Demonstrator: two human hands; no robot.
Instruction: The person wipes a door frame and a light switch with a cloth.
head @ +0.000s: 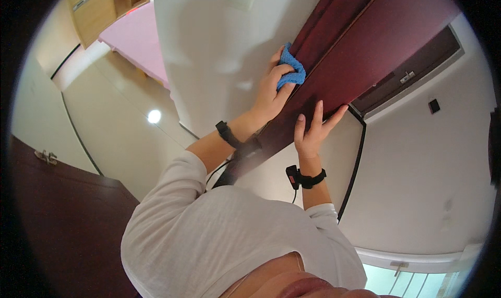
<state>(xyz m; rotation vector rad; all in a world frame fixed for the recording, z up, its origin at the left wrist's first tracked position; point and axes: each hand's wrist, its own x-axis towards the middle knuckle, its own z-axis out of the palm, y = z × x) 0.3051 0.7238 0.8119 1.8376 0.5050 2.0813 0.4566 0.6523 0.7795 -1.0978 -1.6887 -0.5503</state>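
My left hand (274, 87) grips a folded blue cloth (291, 69), which looks like terry towelling. It holds the cloth against the moulding of a dark red wooden door frame (344, 55), where the frame meets the white wall (211, 51). Lower and to the right, my right hand (313, 133) has its fingers spread. Its fingertips rest at the near edge of the same frame, and nothing is in its grasp. Each wrist wears a black strap; the right strap (311, 179) carries a small box with a cable.
A dark red door (66, 216) with a metal handle (46, 157) stands at lower left. Beyond the wall are a pink-covered bed or table (137, 40) and a wooden cabinet (94, 12). A dark door (415, 71) lies at right, a barred window (407, 282) at lower right.
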